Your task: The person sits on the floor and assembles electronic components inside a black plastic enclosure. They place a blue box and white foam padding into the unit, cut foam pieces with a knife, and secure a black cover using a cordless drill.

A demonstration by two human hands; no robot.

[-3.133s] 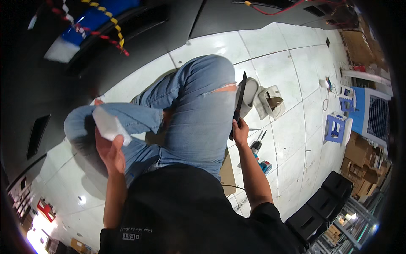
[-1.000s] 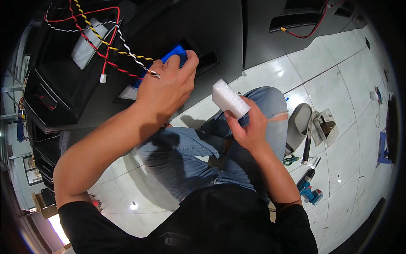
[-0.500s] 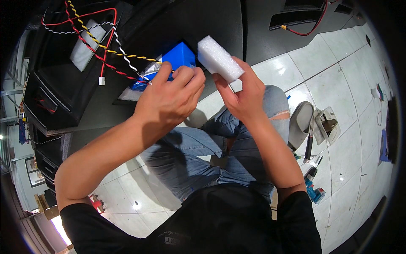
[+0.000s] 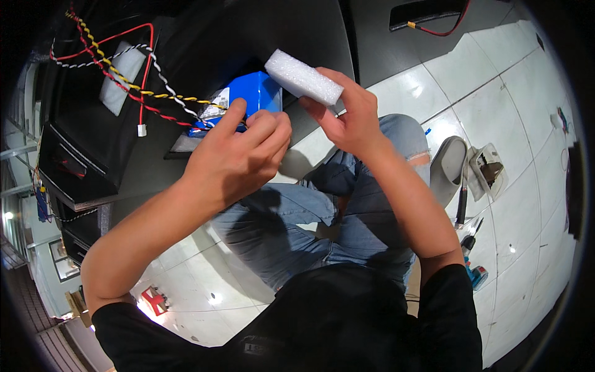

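My right hand grips a white foam block between thumb and fingers, holding it up beside a blue battery pack. The pack, with a white label on its side, sits in an opening of a black housing. My left hand is at the pack's near side, its fingers curled and thumb raised; what lies in the fingers is hidden. Twisted red, yellow, black and white wires run from the upper left to the pack, next to my left thumb. A white connector hangs from a red lead.
Another white foam piece lies on the housing at left. A red wire with a yellow connector lies at upper right. On the tiled floor at right are a grey slipper, a hammer, a white container and a teal power drill.
The foam block has moved left, closer above the battery pack, and lies flatter in my right hand. My left hand stays by the pack. The whole view has shifted slightly.
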